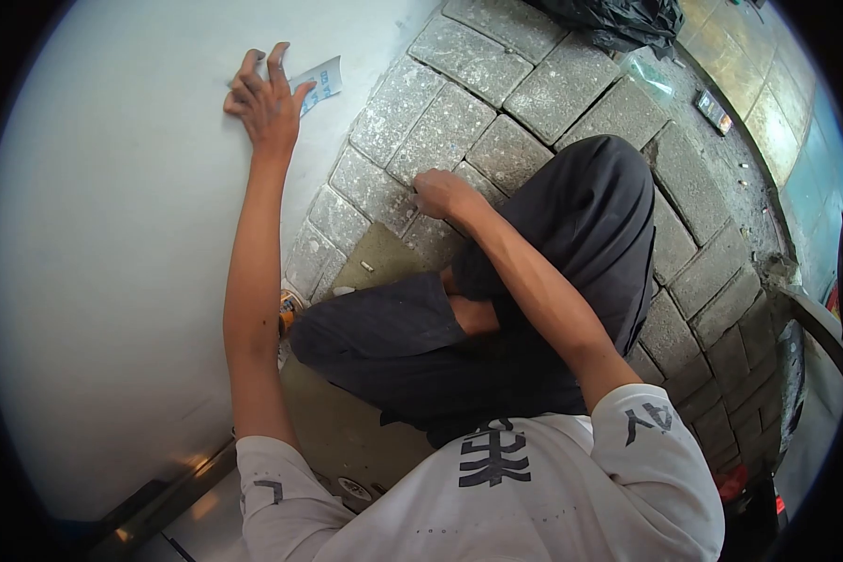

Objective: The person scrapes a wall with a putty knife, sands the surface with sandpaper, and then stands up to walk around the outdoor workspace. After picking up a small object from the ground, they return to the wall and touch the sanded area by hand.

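My left hand [270, 108] is against a large pale panel [122, 234], its fingers bent and spread. A grey sheet with blue print [326, 79] lies under its thumb, beside the index finger. Lower and to the right, my right hand [445, 195] is closed above the grey paving bricks [440, 122]. Its fingers curl out of sight, so anything inside them is hidden. Folded legs in dark trousers [571, 215] are just below this hand.
A black plastic bag [628, 21] is at the top, near a clear green-tinted wrapper [653, 77] and a small pack [714, 112]. An orange-labelled can [290, 306] stands between the panel and my knee. Cigarette butts dot the ground at right.
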Motion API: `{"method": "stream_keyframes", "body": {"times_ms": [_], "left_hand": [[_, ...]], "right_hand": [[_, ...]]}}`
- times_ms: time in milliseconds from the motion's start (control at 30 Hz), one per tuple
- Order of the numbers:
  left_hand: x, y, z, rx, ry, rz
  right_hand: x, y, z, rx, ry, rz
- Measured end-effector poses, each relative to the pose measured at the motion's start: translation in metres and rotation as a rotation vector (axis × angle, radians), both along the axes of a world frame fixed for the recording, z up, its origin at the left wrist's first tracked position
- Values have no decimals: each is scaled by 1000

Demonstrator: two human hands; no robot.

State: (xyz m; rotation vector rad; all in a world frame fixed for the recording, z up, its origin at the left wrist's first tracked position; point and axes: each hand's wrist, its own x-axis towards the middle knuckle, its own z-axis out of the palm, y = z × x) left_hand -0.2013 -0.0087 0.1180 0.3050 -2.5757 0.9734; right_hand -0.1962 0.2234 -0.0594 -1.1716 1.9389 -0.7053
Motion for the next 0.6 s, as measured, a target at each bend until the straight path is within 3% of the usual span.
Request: {"method": "stream_keyframes", "body": {"times_ms": [333, 500, 600], "left_hand": [[26, -8, 34, 0, 143, 27], [33, 0, 72, 18, 244, 192], [34, 5, 82, 69, 337, 122]], "right_hand": [[-1, 0, 1, 12, -13, 7], [-1, 0, 1, -2, 5, 11], [-1, 0, 1, -2, 8, 12]]}}
